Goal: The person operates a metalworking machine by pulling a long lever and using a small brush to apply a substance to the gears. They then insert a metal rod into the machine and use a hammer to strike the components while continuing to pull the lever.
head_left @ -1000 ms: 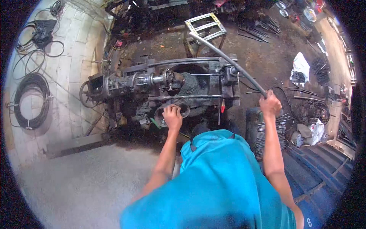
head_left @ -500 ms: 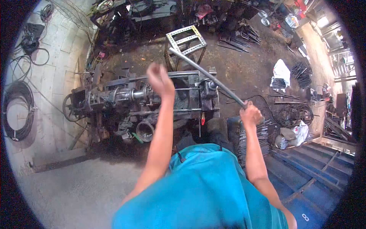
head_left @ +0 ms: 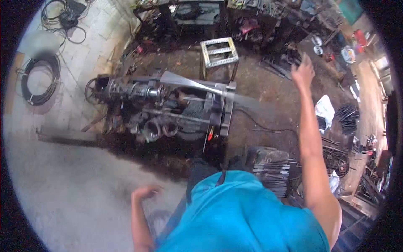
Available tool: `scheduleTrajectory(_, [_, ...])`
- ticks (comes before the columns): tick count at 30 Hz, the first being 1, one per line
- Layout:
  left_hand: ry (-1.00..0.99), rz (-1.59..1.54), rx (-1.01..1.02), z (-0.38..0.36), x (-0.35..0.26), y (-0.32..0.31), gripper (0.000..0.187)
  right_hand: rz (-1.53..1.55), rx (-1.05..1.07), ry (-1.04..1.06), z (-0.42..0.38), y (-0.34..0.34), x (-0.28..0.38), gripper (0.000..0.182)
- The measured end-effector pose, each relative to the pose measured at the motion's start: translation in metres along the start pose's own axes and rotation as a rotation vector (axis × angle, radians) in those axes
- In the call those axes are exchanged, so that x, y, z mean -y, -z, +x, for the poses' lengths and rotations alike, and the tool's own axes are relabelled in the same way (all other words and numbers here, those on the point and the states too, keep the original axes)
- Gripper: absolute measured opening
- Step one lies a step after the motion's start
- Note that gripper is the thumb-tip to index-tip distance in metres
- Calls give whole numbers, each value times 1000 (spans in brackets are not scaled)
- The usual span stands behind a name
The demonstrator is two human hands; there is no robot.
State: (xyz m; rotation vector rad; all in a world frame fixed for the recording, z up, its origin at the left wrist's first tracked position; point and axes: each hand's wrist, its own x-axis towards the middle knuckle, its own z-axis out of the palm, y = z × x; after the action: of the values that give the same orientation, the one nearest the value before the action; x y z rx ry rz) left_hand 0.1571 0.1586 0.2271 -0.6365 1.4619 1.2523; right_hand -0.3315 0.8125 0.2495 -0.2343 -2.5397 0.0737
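My right hand (head_left: pixel 303 74) is stretched far out over the floor at the right, fingers apart and nothing in them. A grey metal rod (head_left: pixel 191 82), smeared by motion, lies across the view above the machine (head_left: pixel 140 94), away from both hands. Down at the lower left, my left hand (head_left: pixel 147 192) hangs beside my body over the pale concrete floor (head_left: pixel 84 180). Its fingers are loosely extended, slightly blurred, and hold nothing. The machine, dark and greasy, has a shiny round shaft and long rails.
A white perforated metal stand (head_left: pixel 218 64) is behind the machine. Stacked metal rods (head_left: pixel 272 178) lie near my front right. Dark bundled rods (head_left: pixel 347 119) and a white sack (head_left: pixel 325 110) sit at the right. Coiled cable (head_left: pixel 31 94) is by the left wall.
My right hand has let go of the rod and swung forward and right. The rod is now blurred over the machine. My left hand has dropped back to my side, and the view has shifted.
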Motion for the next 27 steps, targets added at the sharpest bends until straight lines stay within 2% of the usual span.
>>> scheduleTrajectory(2, [39,-544,-605,-56,35,-9,50,393,261,-57,-19,-20,-30,48])
scheduleTrajectory(3, [30,-546,-628,-55,41,-14,50,361,238,12,-48,-36,-33,34])
scheduleTrajectory(4, [-218,-740,-862,-46,48,-23,50,284,377,99,-82,-39,-29,33])
scheduleTrajectory(5, [-477,-927,-1085,-40,54,-33,49,255,389,112,-125,-53,-21,37])
scheduleTrajectory(6, [-485,-928,-1093,-34,57,-46,49,246,484,188,-152,-44,-3,46])
scheduleTrajectory(7, [-468,-934,-1022,-23,55,-57,50,423,505,244,-174,-43,14,53])
scheduleTrajectory(8, [-453,-944,-953,-8,51,-70,50,337,432,393,-185,-34,48,56])
scheduleTrajectory(9, [-462,-956,-962,2,42,-86,50,364,401,418,-195,-27,83,54])
scheduleTrajectory(10, [-406,-880,-878,10,28,-102,50,393,370,441,-199,-32,108,52])
scheduleTrajectory(11, [-347,-797,-794,20,15,-114,50,362,487,499,-213,-72,123,45])
scheduleTrajectory(12, [-342,-794,-801,30,6,-121,50,327,616,548,-218,-85,140,38])
scheduleTrajectory(13, [-294,-702,-753,36,-1,-126,49,306,799,577,-224,-93,138,23])
scheduleTrajectory(14, [-241,-601,-706,36,-7,-129,49,543,808,373,-239,-125,123,18])
scheduleTrajectory(15, [-222,-551,-709,31,-18,-131,47,583,794,454,-220,-94,95,33])
scheduleTrajectory(16, [-219,-529,-706,26,-19,-125,47,680,624,409,-229,-75,46,39])
scheduleTrajectory(17, [-225,-482,-712,24,-15,-119,46,557,457,455,-241,-65,-12,45])
scheduleTrajectory(18, [-228,-438,-714,23,-13,-110,45,447,629,313,-256,-52,-80,47])
scheduleTrajectory(19, [-179,-420,-757,22,-12,-101,45,365,558,234,-275,-22,-134,34])
scheduleTrajectory(20, [-174,-412,-747,31,-11,-91,45,268,691,-160,-299,-5,-176,30])
scheduleTrajectory(21, [-191,-441,-788,40,-6,-79,43,274,726,-372,-338,-9,-218,25])
scheduleTrajectory(23, [-246,-441,-839,59,-29,-60,37,95,589,-722,-413,-46,-241,19])
scheduleTrajectory(25, [-328,-399,-792,97,-85,-39,31,1299,439,-1587,-496,-141,-245,18])
scheduleTrajectory(26, [-376,-380,-730,121,-111,-24,29,1507,293,-1631,-440,-105,-138,20])
scheduleTrajectory(27, [-470,-439,-722,142,-146,-23,22,1701,390,-1570,-384,-68,-58,18])
